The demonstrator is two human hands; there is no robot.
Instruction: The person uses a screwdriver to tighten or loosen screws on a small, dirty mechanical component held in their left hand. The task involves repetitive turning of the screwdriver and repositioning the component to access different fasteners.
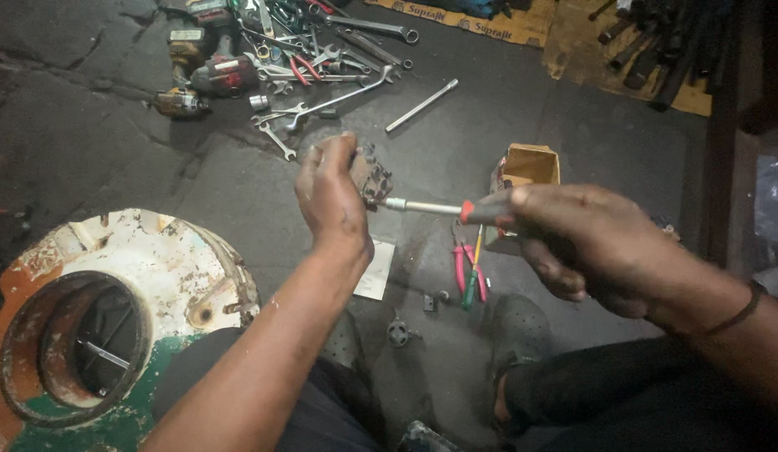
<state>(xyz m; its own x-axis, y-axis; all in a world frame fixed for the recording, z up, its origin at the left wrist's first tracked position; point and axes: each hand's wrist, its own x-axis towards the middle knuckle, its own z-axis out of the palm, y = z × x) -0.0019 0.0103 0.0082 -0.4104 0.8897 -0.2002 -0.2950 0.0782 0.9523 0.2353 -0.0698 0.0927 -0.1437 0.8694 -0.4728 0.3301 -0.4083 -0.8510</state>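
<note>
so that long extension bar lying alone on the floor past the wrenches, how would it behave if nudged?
The extension bar looks like a slim round steel rod, so it would probably roll sideways. It likely stays stiff, and feels heavy for its thickness. The floor looks dark and perhaps oily, so it may be slippery to pinch.

The screwdriver [456,209] has a black handle with a red collar and a bright silver shaft, and the small metal part [372,177] it meets is dark grey-brown. On the dark grey floor [87,142] lie pink-handled pliers [461,266], a green-and-orange screwdriver [472,276], a white card [377,268] and silver wrenches [322,105]. The round metal housing [163,276] is chipped white over rust-orange and green, and the open cardboard box [531,165] is tan.
</note>
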